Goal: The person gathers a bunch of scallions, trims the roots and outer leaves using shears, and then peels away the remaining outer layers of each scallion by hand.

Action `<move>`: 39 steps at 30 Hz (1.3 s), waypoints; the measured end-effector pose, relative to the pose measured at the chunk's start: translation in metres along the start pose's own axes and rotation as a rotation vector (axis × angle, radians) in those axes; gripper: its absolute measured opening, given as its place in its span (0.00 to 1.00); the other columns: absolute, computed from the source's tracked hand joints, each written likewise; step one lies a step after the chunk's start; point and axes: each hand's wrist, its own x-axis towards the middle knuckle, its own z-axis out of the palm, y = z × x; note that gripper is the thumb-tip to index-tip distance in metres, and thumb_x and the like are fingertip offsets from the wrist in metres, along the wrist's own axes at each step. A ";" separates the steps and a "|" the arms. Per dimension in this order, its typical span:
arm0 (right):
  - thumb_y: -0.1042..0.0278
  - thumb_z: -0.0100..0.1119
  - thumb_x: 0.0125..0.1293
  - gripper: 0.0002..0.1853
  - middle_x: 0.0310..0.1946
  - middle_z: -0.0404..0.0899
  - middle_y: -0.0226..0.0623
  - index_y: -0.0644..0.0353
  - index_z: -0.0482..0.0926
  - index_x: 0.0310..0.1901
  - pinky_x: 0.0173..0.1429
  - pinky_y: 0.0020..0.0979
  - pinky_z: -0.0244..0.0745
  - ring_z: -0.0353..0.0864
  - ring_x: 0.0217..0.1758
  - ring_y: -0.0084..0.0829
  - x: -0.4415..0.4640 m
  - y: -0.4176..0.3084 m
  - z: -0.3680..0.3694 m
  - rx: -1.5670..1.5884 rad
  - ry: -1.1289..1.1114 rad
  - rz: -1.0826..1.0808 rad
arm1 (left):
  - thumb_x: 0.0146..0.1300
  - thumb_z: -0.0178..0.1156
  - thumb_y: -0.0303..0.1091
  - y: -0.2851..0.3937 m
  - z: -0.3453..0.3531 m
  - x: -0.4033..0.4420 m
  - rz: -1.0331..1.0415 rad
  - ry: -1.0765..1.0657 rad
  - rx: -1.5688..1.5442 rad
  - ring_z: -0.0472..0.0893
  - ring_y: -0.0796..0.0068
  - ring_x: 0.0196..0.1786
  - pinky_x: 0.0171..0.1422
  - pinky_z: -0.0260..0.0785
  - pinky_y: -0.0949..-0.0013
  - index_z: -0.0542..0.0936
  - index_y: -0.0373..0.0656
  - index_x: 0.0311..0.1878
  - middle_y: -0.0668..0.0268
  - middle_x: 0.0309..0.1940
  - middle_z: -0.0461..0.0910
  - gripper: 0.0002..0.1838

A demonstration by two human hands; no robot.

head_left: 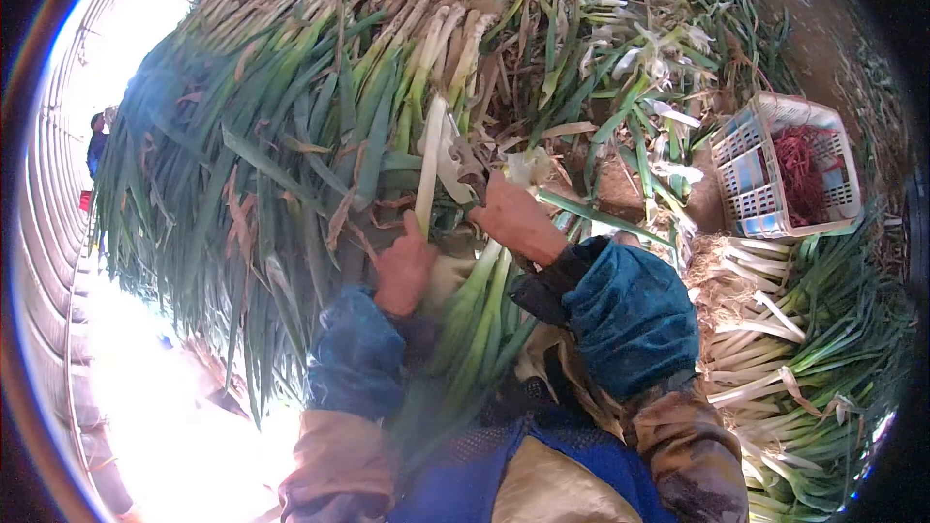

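My left hand (pixel 402 269) is closed around the lower part of a green onion (pixel 431 160), whose thick white stalk stands up with the root end away from me. Just right of it, my right hand (pixel 518 218) is closed on a pale outer leaf (pixel 455 165) that hangs off the stalk. Its fingertips are partly hidden by the leaf. Between my forearms, several peeled green onions (pixel 475 295) lie with their green leaves towards my lap.
A large heap of unpeeled green onions (pixel 262 136) spreads out ahead and left. Stripped leaves (pixel 639 68) litter the ground beyond. At right, a white plastic crate (pixel 751 160) holds red ties (pixel 802 174), with a row of cleaned green onions (pixel 775 368) below. A distant person (pixel 95 147) is at far left.
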 end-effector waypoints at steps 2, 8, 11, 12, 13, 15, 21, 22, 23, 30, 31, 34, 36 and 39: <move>0.60 0.54 0.54 0.22 0.29 0.74 0.65 0.75 0.66 0.39 0.42 0.48 0.70 0.76 0.39 0.59 0.001 -0.001 0.006 -0.022 -0.016 -0.012 | 0.53 0.54 0.38 0.002 0.007 -0.003 0.028 0.029 0.020 0.79 0.46 0.33 0.35 0.70 0.48 0.56 0.35 0.62 0.49 0.29 0.79 0.34; 0.63 0.54 0.54 0.23 0.28 0.75 0.63 0.76 0.62 0.42 0.41 0.51 0.69 0.76 0.36 0.60 0.009 0.000 -0.008 -0.088 0.020 0.120 | 0.53 0.59 0.43 0.021 -0.016 0.022 0.289 0.090 0.135 0.78 0.51 0.37 0.40 0.71 0.54 0.69 0.37 0.46 0.51 0.35 0.76 0.23; 0.62 0.56 0.53 0.23 0.31 0.74 0.63 0.71 0.62 0.43 0.42 0.52 0.68 0.74 0.39 0.60 0.009 0.000 -0.009 -0.007 0.064 0.155 | 0.50 0.63 0.44 0.025 -0.053 0.089 0.420 0.618 0.272 0.75 0.58 0.39 0.42 0.71 0.60 0.74 0.40 0.42 0.55 0.38 0.72 0.21; 0.62 0.57 0.53 0.22 0.32 0.74 0.62 0.70 0.63 0.43 0.42 0.51 0.67 0.74 0.39 0.60 0.003 -0.003 -0.009 0.008 0.045 0.150 | 0.50 0.63 0.45 0.020 -0.067 0.115 0.284 0.599 0.323 0.75 0.57 0.42 0.44 0.71 0.59 0.73 0.38 0.43 0.54 0.40 0.73 0.23; 0.62 0.56 0.54 0.20 0.33 0.73 0.60 0.69 0.65 0.41 0.44 0.50 0.66 0.72 0.41 0.59 0.005 0.006 -0.005 0.030 -0.010 0.124 | 0.50 0.63 0.46 0.012 -0.080 0.135 0.147 0.581 0.372 0.76 0.55 0.45 0.46 0.72 0.58 0.73 0.36 0.45 0.53 0.42 0.73 0.25; 0.61 0.56 0.54 0.20 0.34 0.73 0.60 0.70 0.66 0.40 0.45 0.49 0.65 0.71 0.42 0.59 0.006 0.004 -0.007 0.045 0.041 0.066 | 0.52 0.62 0.46 -0.014 -0.096 0.159 -0.024 0.151 0.222 0.77 0.53 0.48 0.48 0.72 0.58 0.72 0.32 0.45 0.51 0.44 0.75 0.26; 0.64 0.56 0.53 0.22 0.35 0.71 0.60 0.71 0.64 0.44 0.46 0.48 0.65 0.70 0.44 0.58 0.010 -0.004 -0.001 0.082 0.081 -0.007 | 0.56 0.55 0.39 -0.050 -0.056 0.166 0.029 0.273 0.156 0.80 0.50 0.40 0.44 0.74 0.55 0.74 0.35 0.39 0.50 0.34 0.79 0.16; 0.65 0.56 0.53 0.22 0.35 0.71 0.61 0.71 0.63 0.45 0.46 0.48 0.65 0.70 0.44 0.58 0.011 -0.004 -0.001 0.098 0.108 -0.029 | 0.56 0.55 0.38 -0.050 -0.059 0.156 0.056 0.255 0.164 0.80 0.50 0.40 0.43 0.73 0.54 0.74 0.35 0.39 0.49 0.33 0.79 0.15; 0.66 0.56 0.52 0.22 0.33 0.71 0.60 0.71 0.63 0.45 0.45 0.47 0.65 0.71 0.42 0.58 0.011 -0.004 -0.002 0.098 0.111 -0.042 | 0.56 0.54 0.37 -0.050 -0.062 0.146 0.082 0.237 0.172 0.80 0.50 0.41 0.43 0.73 0.54 0.73 0.36 0.38 0.49 0.32 0.79 0.13; 0.67 0.57 0.53 0.23 0.20 0.70 0.54 0.72 0.61 0.45 0.32 0.47 0.65 0.71 0.27 0.56 -0.005 -0.019 0.011 0.043 -0.038 -0.175 | 0.57 0.53 0.38 -0.074 -0.088 0.092 0.384 0.198 0.211 0.81 0.52 0.36 0.39 0.71 0.55 0.74 0.39 0.44 0.49 0.29 0.79 0.14; 0.66 0.57 0.53 0.23 0.19 0.69 0.54 0.73 0.61 0.44 0.31 0.47 0.65 0.71 0.25 0.56 -0.006 -0.019 0.013 0.003 -0.025 -0.257 | 0.57 0.55 0.41 -0.075 -0.097 0.093 0.489 0.232 0.331 0.80 0.53 0.35 0.39 0.71 0.55 0.74 0.41 0.46 0.50 0.30 0.79 0.17; 0.64 0.57 0.54 0.25 0.22 0.70 0.55 0.76 0.61 0.45 0.31 0.47 0.66 0.72 0.27 0.55 -0.004 -0.019 0.009 0.058 -0.124 -0.180 | 0.55 0.58 0.51 -0.068 -0.167 0.092 0.441 0.161 0.393 0.79 0.54 0.31 0.36 0.71 0.59 0.77 0.48 0.50 0.52 0.29 0.79 0.23; 0.63 0.57 0.55 0.25 0.22 0.71 0.55 0.76 0.61 0.45 0.31 0.47 0.66 0.73 0.28 0.55 -0.002 -0.025 0.014 0.021 -0.165 -0.201 | 0.55 0.59 0.51 -0.185 -0.197 0.184 0.630 0.520 0.313 0.78 0.54 0.26 0.32 0.69 0.61 0.83 0.45 0.38 0.52 0.24 0.78 0.19; 0.63 0.56 0.55 0.26 0.24 0.71 0.56 0.77 0.61 0.47 0.32 0.47 0.67 0.73 0.29 0.55 0.007 -0.010 0.029 0.016 -0.128 -0.174 | 0.55 0.61 0.46 -0.204 -0.283 0.212 0.104 0.482 0.596 0.79 0.54 0.38 0.44 0.72 0.59 0.80 0.39 0.39 0.50 0.38 0.79 0.18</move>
